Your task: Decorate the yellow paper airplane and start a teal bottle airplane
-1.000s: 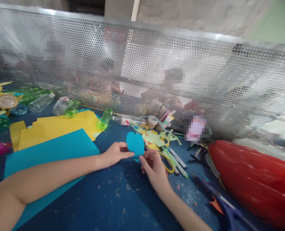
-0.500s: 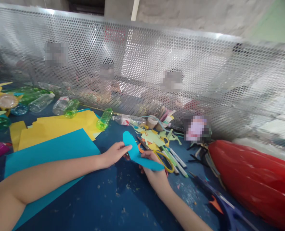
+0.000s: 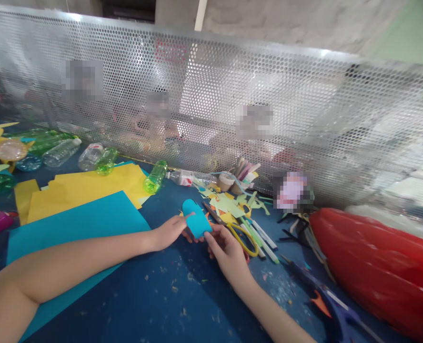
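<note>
A small blue paper cut-out [image 3: 196, 220] with a rounded top is held just above the dark blue table [image 3: 168, 295]. My left hand [image 3: 170, 231] pinches its left lower edge. My right hand [image 3: 226, 251] grips its right lower corner with thumb and fingers closed. Yellow-handled scissors [image 3: 243, 237] lie on the table just right of my right hand.
A large blue paper sheet [image 3: 72, 228] and yellow sheets [image 3: 86, 188] lie at left, with plastic bottles [image 3: 106, 161] behind. Paper scraps and pens [image 3: 261, 236] sit beyond the hands. A red glossy object [image 3: 376, 267] fills the right. A perforated metal screen [image 3: 211, 109] walls the back.
The blue cut-out was spread out flat and long half a second ago; now it looks shorter and folded, still pinched between both hands, which stayed in place.
</note>
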`<act>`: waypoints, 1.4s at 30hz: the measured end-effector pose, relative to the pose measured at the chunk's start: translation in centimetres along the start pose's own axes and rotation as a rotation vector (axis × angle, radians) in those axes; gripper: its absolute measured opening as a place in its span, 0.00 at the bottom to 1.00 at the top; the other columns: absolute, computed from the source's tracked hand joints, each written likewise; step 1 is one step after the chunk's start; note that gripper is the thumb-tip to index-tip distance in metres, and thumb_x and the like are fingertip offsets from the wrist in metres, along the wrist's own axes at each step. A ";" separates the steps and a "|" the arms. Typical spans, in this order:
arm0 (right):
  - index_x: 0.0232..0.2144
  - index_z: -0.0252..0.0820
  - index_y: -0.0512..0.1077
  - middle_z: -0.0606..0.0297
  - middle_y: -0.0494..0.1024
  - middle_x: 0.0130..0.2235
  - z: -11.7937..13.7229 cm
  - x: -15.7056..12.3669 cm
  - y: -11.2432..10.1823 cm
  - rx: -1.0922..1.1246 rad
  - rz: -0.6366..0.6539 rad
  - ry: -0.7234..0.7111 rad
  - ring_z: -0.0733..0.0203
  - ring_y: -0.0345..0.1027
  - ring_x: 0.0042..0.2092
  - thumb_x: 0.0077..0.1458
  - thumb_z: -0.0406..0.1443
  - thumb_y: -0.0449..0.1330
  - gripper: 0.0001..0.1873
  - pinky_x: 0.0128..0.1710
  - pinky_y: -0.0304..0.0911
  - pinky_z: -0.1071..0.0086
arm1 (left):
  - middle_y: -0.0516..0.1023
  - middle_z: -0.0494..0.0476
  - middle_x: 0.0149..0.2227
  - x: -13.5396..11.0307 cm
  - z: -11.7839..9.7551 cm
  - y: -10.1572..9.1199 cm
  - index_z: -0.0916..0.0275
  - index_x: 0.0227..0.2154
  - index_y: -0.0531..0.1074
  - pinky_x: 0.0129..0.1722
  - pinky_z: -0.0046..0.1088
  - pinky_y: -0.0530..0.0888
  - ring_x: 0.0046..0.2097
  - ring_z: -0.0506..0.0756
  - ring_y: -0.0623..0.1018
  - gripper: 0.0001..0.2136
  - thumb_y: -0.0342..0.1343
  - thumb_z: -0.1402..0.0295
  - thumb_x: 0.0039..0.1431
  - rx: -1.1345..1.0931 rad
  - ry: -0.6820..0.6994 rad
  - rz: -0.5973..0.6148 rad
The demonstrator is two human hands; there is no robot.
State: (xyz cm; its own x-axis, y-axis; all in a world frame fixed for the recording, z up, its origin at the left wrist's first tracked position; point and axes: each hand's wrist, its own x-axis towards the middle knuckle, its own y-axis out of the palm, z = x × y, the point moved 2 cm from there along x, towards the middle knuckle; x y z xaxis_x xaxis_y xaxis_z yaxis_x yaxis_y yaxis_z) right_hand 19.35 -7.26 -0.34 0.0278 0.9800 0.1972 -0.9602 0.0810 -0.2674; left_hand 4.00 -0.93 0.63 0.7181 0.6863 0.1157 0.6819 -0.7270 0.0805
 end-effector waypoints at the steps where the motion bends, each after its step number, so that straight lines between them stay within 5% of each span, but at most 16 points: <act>1: 0.34 0.42 0.64 0.66 0.70 0.27 0.0 0.0 0.0 -0.009 -0.001 0.002 0.66 0.62 0.24 0.55 0.47 0.56 0.15 0.21 0.62 0.72 | 0.78 0.63 0.32 0.0 0.2 -0.1 0.68 0.34 0.74 0.34 0.30 0.71 0.33 0.56 0.75 0.30 0.42 0.43 0.57 -0.035 0.004 0.011; 7: 0.32 0.43 0.64 0.69 0.68 0.25 -0.1 -0.1 -0.1 -0.020 -0.003 0.000 0.66 0.61 0.23 0.55 0.48 0.56 0.15 0.21 0.62 0.73 | 0.79 0.64 0.34 0.1 1.1 -0.4 0.68 0.42 0.72 0.34 0.29 0.70 0.35 0.56 0.77 0.39 0.29 0.38 0.56 -0.121 0.022 0.081; 12: 0.34 0.43 0.62 0.69 0.69 0.27 -0.2 -0.1 -0.2 -0.016 -0.028 -0.007 0.67 0.61 0.23 0.55 0.47 0.57 0.14 0.19 0.61 0.74 | 0.79 0.66 0.35 -0.1 0.6 -0.4 0.69 0.38 0.74 0.37 0.31 0.70 0.38 0.58 0.77 0.45 0.22 0.37 0.53 -0.052 0.031 0.126; 15: 0.34 0.44 0.61 0.70 0.69 0.26 -0.1 0.0 -0.2 -0.011 -0.036 -0.010 0.68 0.61 0.23 0.55 0.46 0.57 0.14 0.19 0.61 0.74 | 0.79 0.65 0.35 -0.2 0.1 -0.2 0.69 0.37 0.75 0.36 0.31 0.70 0.39 0.58 0.77 0.38 0.34 0.37 0.54 0.067 0.037 0.118; 19: 0.33 0.44 0.61 0.73 0.65 0.25 -0.2 0.0 -0.2 0.001 -0.062 -0.006 0.69 0.60 0.21 0.54 0.47 0.57 0.14 0.18 0.60 0.74 | 0.80 0.59 0.37 -0.4 -0.3 0.1 0.66 0.38 0.75 0.37 0.28 0.70 0.37 0.57 0.77 0.21 0.59 0.53 0.50 0.345 0.039 0.098; 26: 0.33 0.43 0.62 0.72 0.65 0.24 0.2 -0.1 0.0 -0.010 -0.036 0.005 0.68 0.60 0.22 0.54 0.48 0.58 0.15 0.18 0.60 0.74 | 0.80 0.58 0.33 -0.2 -0.5 0.1 0.65 0.35 0.75 0.39 0.29 0.72 0.37 0.56 0.78 0.10 0.55 0.63 0.56 0.426 0.102 0.076; 42: 0.29 0.44 0.60 0.74 0.63 0.20 0.6 -0.4 -0.2 -0.014 -0.085 -0.054 0.69 0.58 0.20 0.59 0.48 0.52 0.15 0.19 0.57 0.75 | 0.77 0.55 0.28 0.0 -0.6 -0.1 0.64 0.25 0.70 0.34 0.26 0.70 0.29 0.50 0.74 0.13 0.52 0.60 0.58 0.394 0.071 -0.037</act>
State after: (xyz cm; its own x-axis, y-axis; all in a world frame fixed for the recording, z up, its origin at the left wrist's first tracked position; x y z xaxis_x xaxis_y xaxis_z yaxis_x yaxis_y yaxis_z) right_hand 19.40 -7.76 0.21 0.0935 0.9582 0.2702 -0.9511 0.1662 -0.2602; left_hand 3.82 -0.87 1.20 0.6900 0.6986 0.1892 0.7182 -0.6287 -0.2981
